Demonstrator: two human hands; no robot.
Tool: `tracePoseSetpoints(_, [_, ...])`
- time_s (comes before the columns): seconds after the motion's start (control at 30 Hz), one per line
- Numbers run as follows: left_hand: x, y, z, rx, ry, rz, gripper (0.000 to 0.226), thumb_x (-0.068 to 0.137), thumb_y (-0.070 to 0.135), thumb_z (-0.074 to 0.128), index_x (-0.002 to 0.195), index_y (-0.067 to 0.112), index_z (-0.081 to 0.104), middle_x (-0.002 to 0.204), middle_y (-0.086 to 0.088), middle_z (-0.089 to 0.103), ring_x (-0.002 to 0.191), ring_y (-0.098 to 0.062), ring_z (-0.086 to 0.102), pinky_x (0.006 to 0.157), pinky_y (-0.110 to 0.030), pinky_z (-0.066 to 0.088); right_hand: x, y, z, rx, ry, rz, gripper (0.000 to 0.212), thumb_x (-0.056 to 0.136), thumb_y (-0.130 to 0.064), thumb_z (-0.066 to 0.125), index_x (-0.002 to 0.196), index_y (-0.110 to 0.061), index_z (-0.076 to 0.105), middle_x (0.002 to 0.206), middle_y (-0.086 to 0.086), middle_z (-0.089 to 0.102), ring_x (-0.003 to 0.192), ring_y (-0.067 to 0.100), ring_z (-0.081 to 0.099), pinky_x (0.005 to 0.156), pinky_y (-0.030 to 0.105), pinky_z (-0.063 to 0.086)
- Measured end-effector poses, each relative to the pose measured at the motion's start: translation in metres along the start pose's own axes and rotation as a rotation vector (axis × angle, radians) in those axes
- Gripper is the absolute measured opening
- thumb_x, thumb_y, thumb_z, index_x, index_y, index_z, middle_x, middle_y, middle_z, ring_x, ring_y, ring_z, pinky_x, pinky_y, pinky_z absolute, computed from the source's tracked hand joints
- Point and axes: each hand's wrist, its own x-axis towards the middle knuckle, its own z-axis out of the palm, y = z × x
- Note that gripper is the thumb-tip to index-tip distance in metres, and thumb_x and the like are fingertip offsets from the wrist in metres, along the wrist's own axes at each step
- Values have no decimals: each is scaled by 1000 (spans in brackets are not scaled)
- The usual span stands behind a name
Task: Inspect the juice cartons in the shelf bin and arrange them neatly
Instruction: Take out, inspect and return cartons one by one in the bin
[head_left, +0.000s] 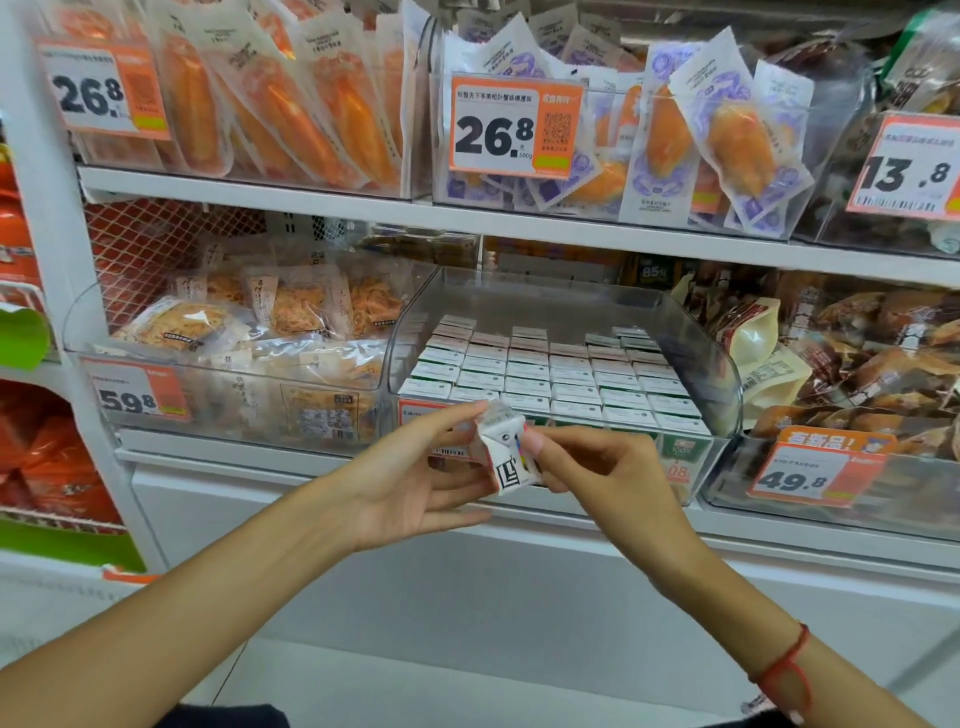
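Shelf bin (722, 374) clear glossy plastic; juice cartons (550, 379) matt printed paperboard; snack packs (727, 150) shiny plastic film; shelf (311, 208) smooth white painted metal; price tags (511, 127) paper.

I see one small white carton (503, 457) tilted in front of the clear bin (724, 395) — the other cartons (550, 376) stand inside in tidy upright rows.

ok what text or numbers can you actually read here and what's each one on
"26.8": price tag, top-left bin
"26.8", "500g": price tag, top-middle bin
"13.8": price tag, top right
"59.8": price tag, lower-left bin
"49.8": price tag, lower right
"100%": green carton
Held carton: print unreadable
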Motion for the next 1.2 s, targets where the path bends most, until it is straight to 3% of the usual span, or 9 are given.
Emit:
tracePoseSetpoints(0.1, [0,1,-3,-16,-37,-98,57,68,51,79,111,16,65,101,-10,73,83,-17,73,77,-39,61,2,-2,0,50,31,99,26,70,-50,67,82,-30,79,79,-8,76,70,0,68,63,15,54])
tracePoseSetpoints(0.23, [2,0,-4,-16,-47,-137,73,53,51,83,114,15,64,99,-10,74,86,-18,74,70,-38,61,2,-3,1,61,22,142,29,70,-50,67,82,-28,79,78,-8,76,71,-1,68,59,13,52])
tracePoseSetpoints(0.4, [4,-1,-3,-20,-10,-86,62,67,49,80,116,16,64,104,-12,74,85,-18,74,71,-36,62,3,-2,-1,73,7,180,27,72,-47,67,85,-27,79,80,-8,76,72,-1,68,60,12,51])
tracePoseSetpoints(0.6, [7,-7,5,100,149,342,52,76,32,78,121,30,53,97,-3,77,89,-21,75,77,-29,60,6,0,-7,169,-90,355,37,80,-53,62,103,-27,76,103,-3,75,99,12,69,77,23,57])
tracePoseSetpoints(0.77, [3,-7,14,64,114,539,60,69,30,80,119,33,47,99,1,77,93,-17,74,74,-19,57,6,-2,-8,223,-147,394,48,73,-38,74,118,-26,63,104,-5,75,100,8,70,84,24,55])
tracePoseSetpoints(0.9, [4,-11,20,68,84,538,63,71,36,75,126,22,47,108,3,75,103,-14,70,89,-26,55,3,-4,-6,149,-29,309,50,64,-43,77,111,-27,68,94,-13,76,90,2,70,77,18,56])
tracePoseSetpoints(1.03, [5,-12,23,43,77,550,57,72,33,74,123,15,57,108,-2,75,102,-17,71,78,-19,56,3,0,-3,-103,277,42,50,61,-29,87,105,-27,63,91,-15,68,82,-6,63,63,10,50])
tracePoseSetpoints(1.2, [5,-14,26,-48,74,443,52,72,35,77,118,15,65,105,-6,76,98,-20,73,80,-23,58,0,6,-1,-372,226,-156,52,65,-31,87,109,-24,58,103,-9,59,91,3,58,72,15,49])
